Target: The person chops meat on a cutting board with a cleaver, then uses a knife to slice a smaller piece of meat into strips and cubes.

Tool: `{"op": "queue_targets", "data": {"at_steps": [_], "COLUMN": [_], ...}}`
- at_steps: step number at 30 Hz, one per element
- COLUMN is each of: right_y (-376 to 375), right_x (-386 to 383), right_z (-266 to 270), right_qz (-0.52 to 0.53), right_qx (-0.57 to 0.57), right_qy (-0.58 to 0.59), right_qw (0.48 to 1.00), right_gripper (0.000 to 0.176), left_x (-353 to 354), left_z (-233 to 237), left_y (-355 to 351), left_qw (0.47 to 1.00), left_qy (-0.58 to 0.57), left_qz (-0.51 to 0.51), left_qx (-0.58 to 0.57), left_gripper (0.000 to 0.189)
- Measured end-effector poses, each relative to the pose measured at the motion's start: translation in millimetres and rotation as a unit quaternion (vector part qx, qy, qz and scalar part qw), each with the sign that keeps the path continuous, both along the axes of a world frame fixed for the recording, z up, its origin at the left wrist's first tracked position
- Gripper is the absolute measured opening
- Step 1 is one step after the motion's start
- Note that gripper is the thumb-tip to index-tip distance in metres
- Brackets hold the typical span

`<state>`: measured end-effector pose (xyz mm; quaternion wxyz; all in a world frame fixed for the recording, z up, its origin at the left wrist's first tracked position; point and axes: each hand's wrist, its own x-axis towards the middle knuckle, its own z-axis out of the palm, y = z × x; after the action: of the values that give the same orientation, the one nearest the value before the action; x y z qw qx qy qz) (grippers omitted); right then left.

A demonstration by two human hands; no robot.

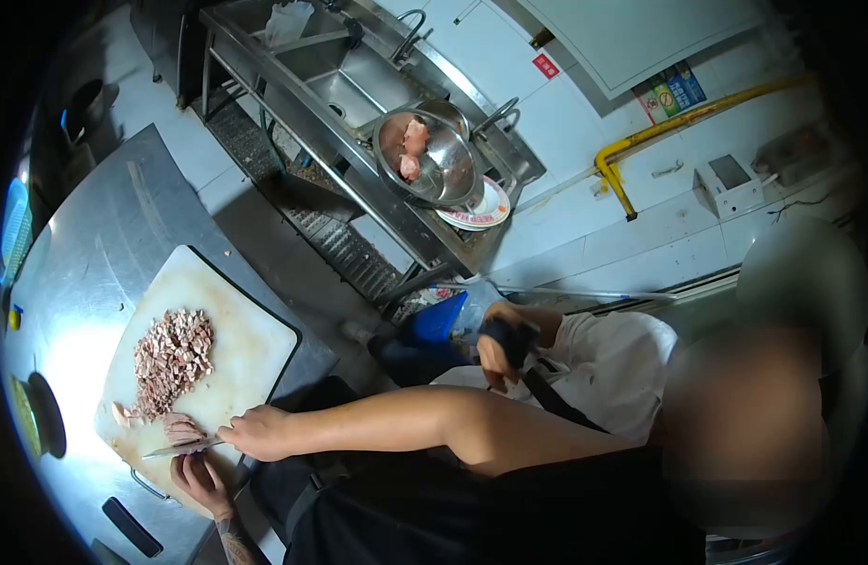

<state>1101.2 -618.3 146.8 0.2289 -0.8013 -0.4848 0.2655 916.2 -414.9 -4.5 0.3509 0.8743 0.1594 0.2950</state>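
My right hand (253, 432) is closed around the handle of a knife (184, 447), whose blade lies across a piece of pale pink meat (182, 428). My left hand (199, 478), below the blade, has its fingers curled against the near end of that meat. Both are over a white cutting board (255, 320) with a dark edge. Beyond the knife, a pile of small chopped meat pieces (173, 358) covers part of the board. A few paler bits (123, 414) lie at the pile's lower left.
The board rests on a steel table (95, 226), with a black phone-like object (131, 525) near its edge. A steel sink (345, 89) stands by the wall, with a metal bowl (448, 155) of raw meat and plates (490, 209). A person in white (603, 348) is close beside me.
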Motion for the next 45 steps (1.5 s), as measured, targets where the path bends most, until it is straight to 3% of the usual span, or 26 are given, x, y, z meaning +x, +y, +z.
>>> {"op": "queue_targets", "data": {"at_steps": [3, 5, 7, 11, 14, 17, 21, 31, 32, 33, 34, 35, 37, 45], "right_y": [-0.1, -2.5, 0.0, -9.7, -11.1, -5.0, 12.2, 7.6, 19.0, 17.8, 19.3, 19.4, 13.1, 5.4], "right_x": [7.9, 8.7, 18.7, 30.5, 37.8, 47.0, 49.2, 73.0, 71.8, 72.0, 70.6, 70.0, 74.7, 78.4], "right_z": [12.0, 10.0, 30.1, 35.7, 48.9, 33.7, 9.6, -58.3, -57.5, -51.0, -69.2, -52.7, -42.0, -38.9], "right_qz": [0.027, 0.004, 0.007, 0.019, 0.013, 0.024, 0.000, 0.004, 0.029, 0.024, 0.012, 0.006, 0.009, 0.009], "right_qx": [-0.048, 0.021, -0.062, 0.052, 0.058, 0.143, 0.138, 0.115, 0.131, 0.106, 0.163, 0.091, 0.069, 0.074], "right_qy": [0.021, 0.026, 0.051, -0.018, -0.015, -0.038, -0.163, -0.244, -0.261, -0.203, -0.230, -0.208, -0.173, -0.143], "right_qw": [0.998, 0.999, 0.997, 0.998, 0.998, 0.989, 0.977, 0.963, 0.956, 0.973, 0.959, 0.974, 0.983, 0.987], "right_gripper": [0.024, 0.024, 0.024, 0.021, 0.027, 0.029, 0.031, 0.027, 0.028, 0.027, 0.028, 0.032, 0.039, 0.038], "left_x": [-0.8, 6.3, 10.9, 17.9, 13.0, 12.9, 17.1, 25.6, 29.0, 30.2, 23.3, 27.9, 31.2, 32.4], "left_z": [4.4, 32.6, 43.1, 49.6, 44.8, 48.6, 49.9, 60.6, 60.9, 63.2, 46.8, 79.6, 86.3, 65.8], "left_y": [-3.7, -10.5, -11.8, -16.2, -17.8, -15.8, -19.1, -23.7, -18.7, -13.0, -16.1, -15.8, -17.9, -17.6], "left_qw": [0.999, 0.997, 0.997, 0.997, 0.995, 0.996, 0.998, 0.998, 0.999, 0.999, 0.999, 0.999, 0.998, 0.999], "left_qy": [0.045, 0.074, 0.066, 0.055, 0.067, 0.070, 0.038, 0.022, -0.001, -0.011, -0.021, 0.010, 0.025, 0.012], "left_qz": [0.008, 0.014, 0.035, 0.060, 0.075, 0.049, 0.056, 0.063, 0.022, -0.007, 0.032, 0.039, 0.047, 0.050], "left_qx": [-0.028, -0.012, 0.028, 0.001, -0.007, -0.008, -0.012, 0.000, -0.031, 0.035, 0.004, -0.002, 0.017, -0.012], "left_gripper": [0.030, 0.028, 0.029, 0.031, 0.029, 0.029, 0.030, 0.025, 0.022, 0.021, 0.021, 0.024, 0.031, 0.026]}}
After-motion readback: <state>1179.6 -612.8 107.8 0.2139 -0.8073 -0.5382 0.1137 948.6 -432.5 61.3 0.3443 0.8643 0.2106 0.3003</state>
